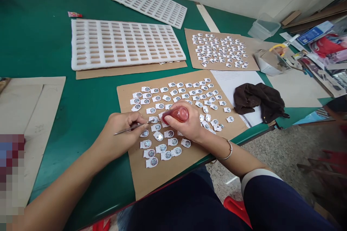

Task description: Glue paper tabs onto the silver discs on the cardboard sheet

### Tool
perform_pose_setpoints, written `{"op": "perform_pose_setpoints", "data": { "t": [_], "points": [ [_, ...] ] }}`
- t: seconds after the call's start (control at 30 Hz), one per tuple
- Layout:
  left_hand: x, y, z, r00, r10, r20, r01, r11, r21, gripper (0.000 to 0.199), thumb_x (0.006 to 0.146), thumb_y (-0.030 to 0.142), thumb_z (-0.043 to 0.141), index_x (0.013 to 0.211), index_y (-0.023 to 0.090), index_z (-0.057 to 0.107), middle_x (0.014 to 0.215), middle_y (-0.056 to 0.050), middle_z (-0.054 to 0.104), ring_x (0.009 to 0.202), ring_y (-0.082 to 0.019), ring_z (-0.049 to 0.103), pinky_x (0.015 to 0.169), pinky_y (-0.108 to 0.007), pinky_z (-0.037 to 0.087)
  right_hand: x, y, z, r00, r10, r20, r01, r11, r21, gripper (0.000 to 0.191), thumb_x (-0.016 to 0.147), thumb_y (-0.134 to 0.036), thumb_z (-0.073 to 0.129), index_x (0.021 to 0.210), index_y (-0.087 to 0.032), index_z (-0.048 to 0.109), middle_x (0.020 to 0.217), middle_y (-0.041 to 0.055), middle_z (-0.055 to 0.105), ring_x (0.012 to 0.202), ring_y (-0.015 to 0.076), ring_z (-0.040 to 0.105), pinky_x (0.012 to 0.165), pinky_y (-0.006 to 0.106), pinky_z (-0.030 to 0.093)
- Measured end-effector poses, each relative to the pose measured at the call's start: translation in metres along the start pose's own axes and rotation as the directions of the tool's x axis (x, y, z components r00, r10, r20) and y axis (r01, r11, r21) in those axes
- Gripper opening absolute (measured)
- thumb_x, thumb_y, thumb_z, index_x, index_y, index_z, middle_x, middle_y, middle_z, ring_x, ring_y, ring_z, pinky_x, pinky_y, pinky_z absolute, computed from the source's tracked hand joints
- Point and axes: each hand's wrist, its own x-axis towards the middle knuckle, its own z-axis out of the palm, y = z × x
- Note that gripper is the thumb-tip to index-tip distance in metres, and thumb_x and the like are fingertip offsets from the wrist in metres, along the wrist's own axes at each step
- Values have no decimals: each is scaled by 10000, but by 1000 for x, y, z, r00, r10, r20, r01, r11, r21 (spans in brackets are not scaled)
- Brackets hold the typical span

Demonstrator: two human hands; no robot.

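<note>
My left hand (pixel 121 133) is closed on slim metal tweezers (pixel 123 131), their tip at a small white tag with a round silver-rimmed disc (pixel 153 119). Wrapped in my right hand (pixel 187 121) is a red squeeze bottle (pixel 179 114), tilted with its narrow end down toward the tags; its tip is hidden. Both hands are close together over a brown cardboard sheet (pixel 151 182). Rows of similar tags cover it, such as one near the front (pixel 151 162). Some tags lie under my right hand, partly hidden.
Behind lie a white foam tray with slots (pixel 127 43), another such tray (pixel 149 1) and a second cardboard sheet of tags (pixel 193 59). To the right are a dark cloth (pixel 257 101), a clear plastic box (pixel 264 27) and yellow-handled scissors (pixel 278 47). Another person is partly visible at far left.
</note>
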Motion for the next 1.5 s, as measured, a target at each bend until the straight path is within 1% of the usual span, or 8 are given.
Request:
{"op": "perform_pose_setpoints", "data": {
  "t": [0.17, 0.3, 0.5, 0.77, 0.9, 1.0, 1.3, 1.5],
  "points": [
    [0, 0, -1, 1000, -18, 0, 18, 1000, 2, 201, 798, 385, 610, 720, 211, 673, 690, 2, 699, 619, -161, 622, 515, -241, 432, 0, 0, 0, 1000, -12, -7, 12, 1000, 25, 196, 723, -340, 733, 803, -213, 608, 769, -4, 667, 695, 135, 621, 670, 295, 520],
    [-1, -2, -1, 1000, -16, -2, 16, 1000, 11, 196, 792, 390, 618, 730, 212, 674, 695, 3, 701, 626, -164, 625, 514, -241, 432, 0, 1, 0, 1000, 11, -3, -11, 1000, 22, 194, 725, -360, 723, 799, -222, 608, 765, -8, 671, 690, 140, 622, 668, 305, 522],
    [0, -2, 1, 999, -41, 9, 42, 999, -28, 201, 792, 398, 627, 759, 209, 690, 736, -10, 716, 639, -173, 644, 536, -247, 462, 0, 0, 0, 1000, 3, -5, -3, 1000, 25, 186, 725, -347, 725, 797, -223, 607, 766, -8, 672, 691, 139, 625, 667, 303, 523],
    [2, -3, -1, 997, -82, -4, 81, 995, -53, 205, 751, 408, 657, 713, 209, 692, 695, -10, 709, 612, -176, 640, 512, -246, 455, -1, 0, 2, 1000, 1, 4, -1, 1000, 9, 189, 732, -364, 718, 799, -228, 605, 769, -6, 678, 701, 147, 630, 682, 320, 527],
    [3, -3, -2, 997, -76, -8, 75, 995, -63, 206, 751, 407, 657, 713, 207, 692, 703, -12, 713, 614, -176, 643, 521, -247, 459, -2, 1, 3, 1000, -8, 2, 8, 999, 41, 193, 734, -348, 725, 819, -225, 603, 775, -7, 673, 709, 141, 626, 690, 314, 529],
    [3, -2, -1, 997, -72, -11, 71, 996, -57, 211, 753, 408, 653, 719, 205, 696, 710, -18, 715, 627, -183, 648, 521, -251, 462, -3, 2, 4, 1000, 2, 3, -2, 999, 53, 212, 732, -370, 723, 830, -228, 600, 782, -5, 671, 711, 143, 626, 685, 316, 534],
    [2, 2, -4, 995, -92, 47, 95, 994, -61, 200, 786, 373, 620, 759, 188, 692, 746, 0, 720, 662, -175, 637, 573, -264, 476, -2, 1, 7, 1000, -7, 11, 6, 1000, 25, 226, 729, -394, 719, 841, -238, 600, 806, 4, 672, 745, 156, 632, 706, 328, 539],
    [2, 2, -4, 995, -88, 42, 90, 995, -53, 186, 789, 362, 616, 756, 194, 689, 741, 7, 718, 669, -176, 638, 572, -269, 470, -3, 2, 7, 1000, -28, 1, 28, 999, 36, 218, 733, -368, 726, 855, -238, 600, 815, 0, 668, 745, 149, 633, 707, 318, 540]
  ]
}}
